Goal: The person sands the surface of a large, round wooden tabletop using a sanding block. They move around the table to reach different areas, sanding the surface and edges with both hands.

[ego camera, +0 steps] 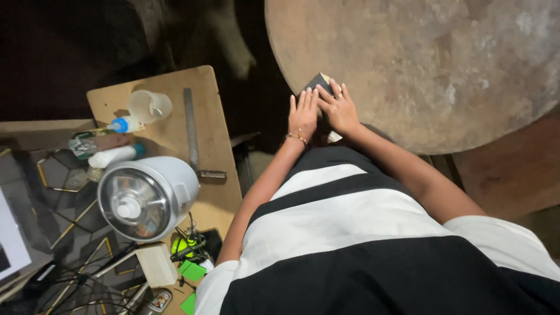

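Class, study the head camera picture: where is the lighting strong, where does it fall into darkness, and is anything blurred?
Head view: the round tabletop is brightly lit; the upper left corner is near black; both hands, left hand and right hand, look sharp on the dark block.

At the left of the frame, on the wooden side table (175, 105), a clear bottle (96, 143) with a multicoloured label lies on its side, with a white tube (116, 156) just below it and a small white bottle with a blue cap (124, 124) just above. Bright green cards (191, 270) lie at the lower left. Beside them is a small picture-printed packet (158, 301), possibly a sachet.
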